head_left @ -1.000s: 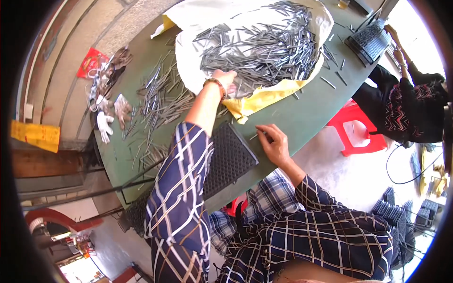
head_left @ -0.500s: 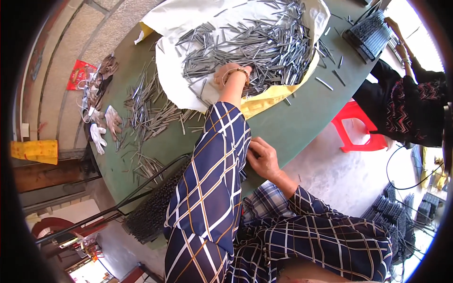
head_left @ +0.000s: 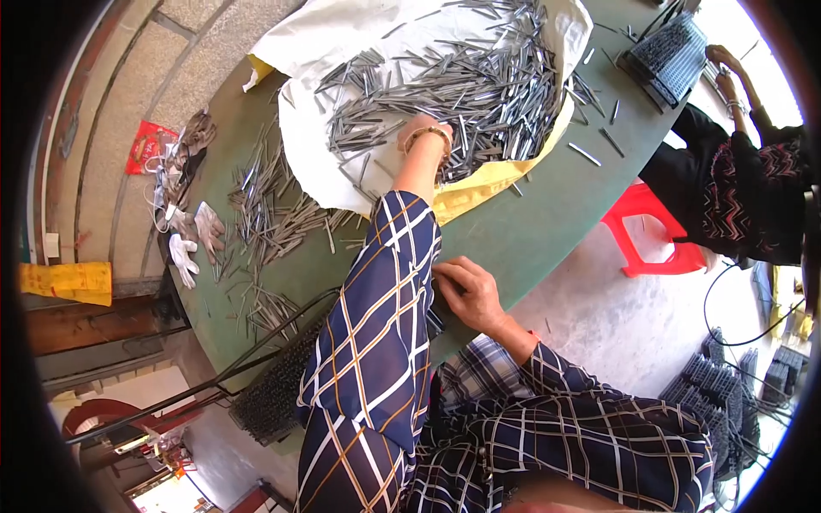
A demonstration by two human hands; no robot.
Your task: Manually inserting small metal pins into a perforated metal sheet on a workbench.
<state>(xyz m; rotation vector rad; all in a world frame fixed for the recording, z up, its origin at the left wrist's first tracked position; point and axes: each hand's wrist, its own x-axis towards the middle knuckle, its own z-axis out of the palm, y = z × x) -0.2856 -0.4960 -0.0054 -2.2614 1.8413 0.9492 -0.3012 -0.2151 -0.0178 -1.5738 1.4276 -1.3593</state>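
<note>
Grey metal strips lie heaped on a white sack with a yellow edge, spread over the green table. My left hand, a bracelet at its wrist, reaches into the near side of the heap; its fingers are hidden. Close to the table's near edge, my right hand has curled fingers, and its fingertips pass behind my left sleeve, so what they hold cannot be seen. Under that sleeve, a dark rack of dense pins shows in part.
More loose strips and work gloves lie on the table's left side. A black metal bar crosses at lower left. Another person's hands are by a dark rack at far right, near a red stool. Dark racks stand on the floor.
My right hand has shifted slightly left and down, its fingers a little more stretched. My left hand stays at the heap, moved only slightly. The other person's hand has moved a little down.
</note>
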